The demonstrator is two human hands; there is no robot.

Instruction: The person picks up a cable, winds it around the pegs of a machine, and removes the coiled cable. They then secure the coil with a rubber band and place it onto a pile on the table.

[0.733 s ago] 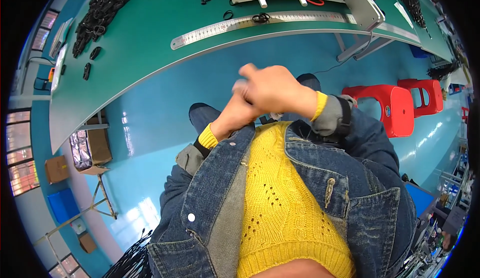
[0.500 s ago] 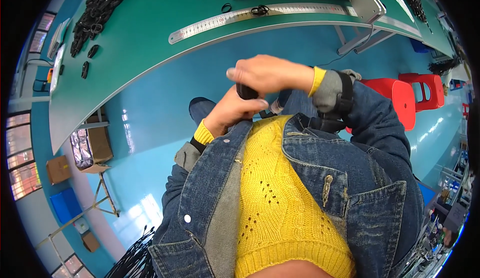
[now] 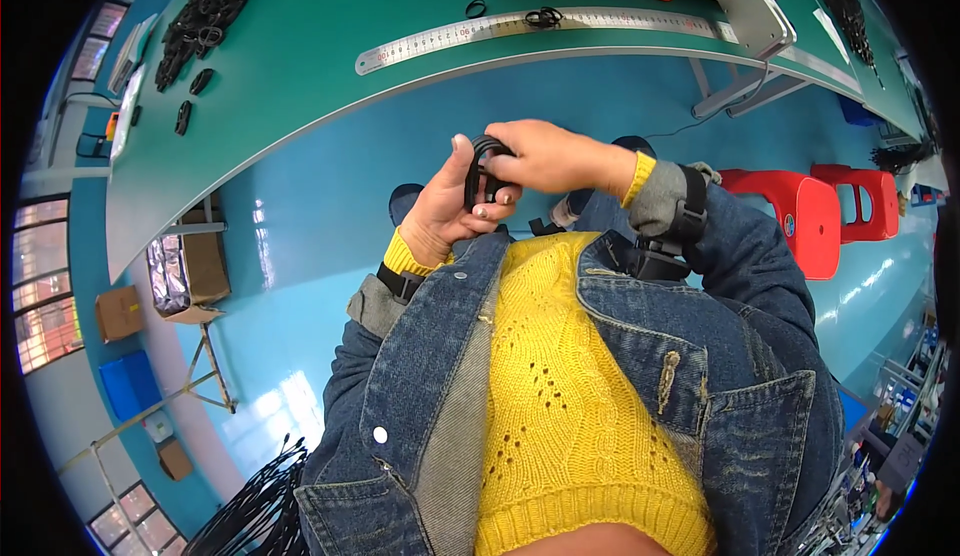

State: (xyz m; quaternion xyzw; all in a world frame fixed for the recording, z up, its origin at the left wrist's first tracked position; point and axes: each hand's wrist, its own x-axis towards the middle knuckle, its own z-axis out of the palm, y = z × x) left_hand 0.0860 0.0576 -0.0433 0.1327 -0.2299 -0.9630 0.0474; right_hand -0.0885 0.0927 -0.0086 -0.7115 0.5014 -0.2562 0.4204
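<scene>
A small coil of black cable (image 3: 472, 178) is held up between my two hands, in front of my body and off the table's near edge. My left hand (image 3: 436, 208) has its fingers curled round the coil's lower side, thumb pointing up. From the right, my right hand (image 3: 550, 156) grips the upper side of the coil, its fingertips partly inside the loop. My fingers hide some of the coil. Beyond my hands, a long steel ruler (image 3: 430, 49) lies along the green table (image 3: 300, 76), with a black ring-shaped coil (image 3: 543, 18) on it.
Black coiled cables (image 3: 205, 11) are heaped at the table's far left. A white machine with a metal bracket (image 3: 755, 16) stands at the far right. Red stools (image 3: 815, 231) are on the right. A carton (image 3: 200, 271) sits at left, and black cables (image 3: 255, 501) hang at lower left.
My right hand has come off the top of my left and shifted to the coil's right side. The loop, mostly covered before, now shows. The view has shifted slightly.
</scene>
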